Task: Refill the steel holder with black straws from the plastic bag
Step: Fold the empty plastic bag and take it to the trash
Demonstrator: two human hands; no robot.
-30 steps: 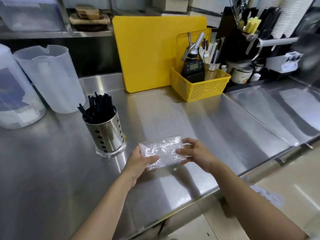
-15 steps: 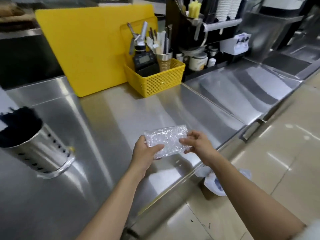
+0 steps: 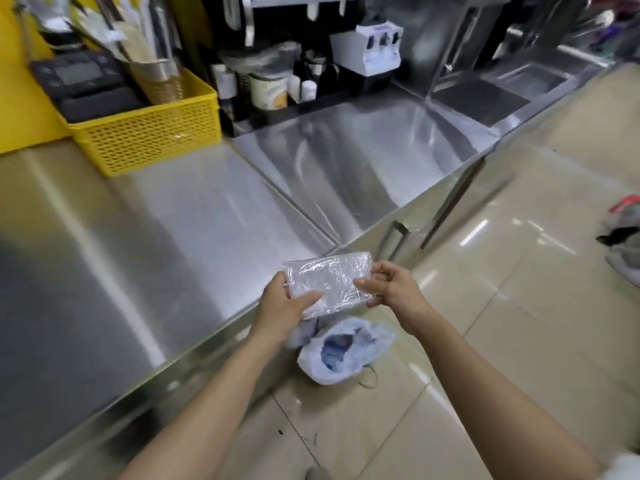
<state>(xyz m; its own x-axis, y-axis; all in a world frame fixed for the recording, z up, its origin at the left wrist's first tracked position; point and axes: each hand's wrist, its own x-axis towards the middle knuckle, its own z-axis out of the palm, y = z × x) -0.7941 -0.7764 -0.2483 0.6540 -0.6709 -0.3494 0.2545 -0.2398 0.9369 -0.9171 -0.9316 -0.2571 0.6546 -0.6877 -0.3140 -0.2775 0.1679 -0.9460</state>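
A crumpled clear plastic bag (image 3: 329, 280), folded flat and with no straws showing in it, is held over the front edge of the steel counter (image 3: 156, 237). My left hand (image 3: 284, 306) grips its left end with the thumb on top. My right hand (image 3: 388, 289) pinches its right end. The steel holder and the black straws are out of view.
A yellow mesh basket (image 3: 149, 133) with a scale and utensils stands at the back left of the counter. Jars and a white dispenser (image 3: 367, 50) line the back. On the tiled floor below my hands lies a white plastic bag (image 3: 346, 355). A sink (image 3: 502, 88) is at the far right.
The view has swung right, so the steel holder with black straws has left the frame. Both hands have carried the plastic bag from above the counter to its front edge, over the floor bag.
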